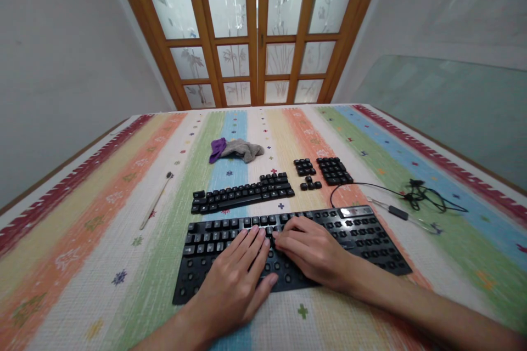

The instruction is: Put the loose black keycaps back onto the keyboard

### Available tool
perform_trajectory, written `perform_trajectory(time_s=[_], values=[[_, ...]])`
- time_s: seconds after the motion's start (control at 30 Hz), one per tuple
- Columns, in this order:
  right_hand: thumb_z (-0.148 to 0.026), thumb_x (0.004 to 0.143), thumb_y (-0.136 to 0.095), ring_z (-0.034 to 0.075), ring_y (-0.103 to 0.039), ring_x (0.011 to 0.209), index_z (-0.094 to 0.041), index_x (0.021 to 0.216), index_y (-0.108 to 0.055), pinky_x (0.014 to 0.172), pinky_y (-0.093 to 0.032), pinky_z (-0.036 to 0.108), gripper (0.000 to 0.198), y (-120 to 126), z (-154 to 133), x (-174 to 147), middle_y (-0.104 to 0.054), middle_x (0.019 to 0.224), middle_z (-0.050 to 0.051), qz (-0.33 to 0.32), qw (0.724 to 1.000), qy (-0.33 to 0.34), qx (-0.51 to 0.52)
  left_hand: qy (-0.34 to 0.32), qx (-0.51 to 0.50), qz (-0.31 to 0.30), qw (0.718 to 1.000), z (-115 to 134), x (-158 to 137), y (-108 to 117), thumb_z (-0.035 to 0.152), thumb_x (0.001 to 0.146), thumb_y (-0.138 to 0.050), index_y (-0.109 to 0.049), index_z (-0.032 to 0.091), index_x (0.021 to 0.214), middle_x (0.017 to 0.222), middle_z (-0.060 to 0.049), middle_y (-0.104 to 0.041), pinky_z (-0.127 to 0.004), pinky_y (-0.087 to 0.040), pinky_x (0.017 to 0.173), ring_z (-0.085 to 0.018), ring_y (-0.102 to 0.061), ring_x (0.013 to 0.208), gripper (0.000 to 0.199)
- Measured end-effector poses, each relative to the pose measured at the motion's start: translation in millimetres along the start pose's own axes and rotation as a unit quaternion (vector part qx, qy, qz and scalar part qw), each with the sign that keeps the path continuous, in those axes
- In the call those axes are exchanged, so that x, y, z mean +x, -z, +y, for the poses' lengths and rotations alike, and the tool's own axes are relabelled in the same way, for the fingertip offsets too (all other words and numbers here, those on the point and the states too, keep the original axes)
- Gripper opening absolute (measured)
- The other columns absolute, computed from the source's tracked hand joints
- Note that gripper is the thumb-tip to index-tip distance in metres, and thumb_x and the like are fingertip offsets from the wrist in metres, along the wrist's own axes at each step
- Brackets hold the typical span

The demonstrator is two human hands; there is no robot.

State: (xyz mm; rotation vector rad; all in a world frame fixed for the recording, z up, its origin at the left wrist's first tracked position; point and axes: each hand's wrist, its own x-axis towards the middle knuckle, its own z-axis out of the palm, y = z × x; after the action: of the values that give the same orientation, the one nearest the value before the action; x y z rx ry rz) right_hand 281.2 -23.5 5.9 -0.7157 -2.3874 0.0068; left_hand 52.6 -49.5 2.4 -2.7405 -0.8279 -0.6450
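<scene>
A black keyboard point(294, 279) lies in front of me, with keycaps on its upper left rows and bare key posts along the bottom and right. My left hand point(236, 277) rests flat on its left half, fingers stretched out over the seated keycaps. Near the middle of the board, my right hand point(315, 249) has its fingers bent and drawn together, tips down at the keys beside my left fingertips. Whatever is between them is hidden. Behind the board, loose black keycaps point(242, 193) stand in rows, with a number-pad group point(334, 171) and smaller arrow-key group point(310, 184) farther right.
A grey and purple cloth point(242, 149) lies beyond the loose keycaps. To the left is a thin brush point(156, 200). A bundled black cable point(426, 196) and a slim tool with a dark grip point(398, 213) lie right. A striped cloth point(82, 263) covers the table.
</scene>
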Motion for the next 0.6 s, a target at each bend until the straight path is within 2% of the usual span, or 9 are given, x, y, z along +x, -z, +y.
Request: perform_trajectory(time_s=[0.13, 0.23, 0.3, 0.43, 0.6], values=[[-0.012, 0.1, -0.04, 0.02, -0.059, 0.08, -0.008, 0.106, -0.067, 0.068, -0.049, 0.034, 0.029, 4, -8, -1, -0.072, 0.095, 0.014, -0.025, 0.99, 0.077, -0.117, 0.008, -0.013, -0.001, 1.0, 1, 0, 0, 0.028, 0.098, -0.05, -0.057, 0.004, 0.133, 0.139, -0.02, -0.057, -0.047, -0.053, 0.105, -0.032, -0.051, 0.134, 0.043], [-0.009, 0.097, -0.041, 0.024, -0.062, 0.088, -0.001, 0.111, -0.065, 0.069, -0.048, 0.034, 0.029, 6, -16, 0, -0.072, 0.094, 0.02, -0.035, 0.973, 0.134, -0.186, 0.008, -0.019, 0.008, 1.0, 2, 1, 0, 0.026, 0.098, -0.049, -0.061, 0.006, 0.128, 0.137, -0.019, -0.059, -0.047, -0.053, 0.105, -0.031, -0.053, 0.132, 0.038], [-0.008, 0.096, -0.04, 0.026, -0.062, 0.091, 0.001, 0.111, -0.064, 0.066, -0.048, 0.034, 0.03, 8, -19, 1, -0.071, 0.089, 0.021, -0.047, 0.967, 0.146, -0.204, 0.011, -0.024, 0.011, 1.0, 2, 1, 0, 0.025, 0.098, -0.049, -0.061, 0.007, 0.128, 0.138, -0.018, -0.058, -0.047, -0.052, 0.106, -0.031, -0.052, 0.134, 0.037], [-0.009, 0.094, -0.042, 0.023, -0.061, 0.081, 0.002, 0.114, -0.063, 0.062, -0.047, 0.033, 0.03, 10, -19, 5, -0.071, 0.086, 0.019, -0.089, 0.961, 0.152, -0.214, 0.013, -0.019, 0.011, 1.0, 3, 1, -2, 0.024, 0.097, -0.05, -0.062, 0.007, 0.127, 0.138, -0.019, -0.059, -0.047, -0.053, 0.105, -0.031, -0.051, 0.134, 0.036], [-0.007, 0.091, -0.046, 0.023, -0.061, 0.082, 0.004, 0.121, -0.06, 0.084, -0.047, 0.04, 0.035, 6, -25, 7, -0.071, 0.085, 0.015, -0.112, 0.948, 0.196, -0.226, -0.001, 0.001, 0.025, 1.0, 4, 0, -4, 0.023, 0.095, -0.048, -0.057, 0.005, 0.134, 0.136, -0.021, -0.059, -0.047, -0.054, 0.103, -0.032, -0.053, 0.132, 0.043]])
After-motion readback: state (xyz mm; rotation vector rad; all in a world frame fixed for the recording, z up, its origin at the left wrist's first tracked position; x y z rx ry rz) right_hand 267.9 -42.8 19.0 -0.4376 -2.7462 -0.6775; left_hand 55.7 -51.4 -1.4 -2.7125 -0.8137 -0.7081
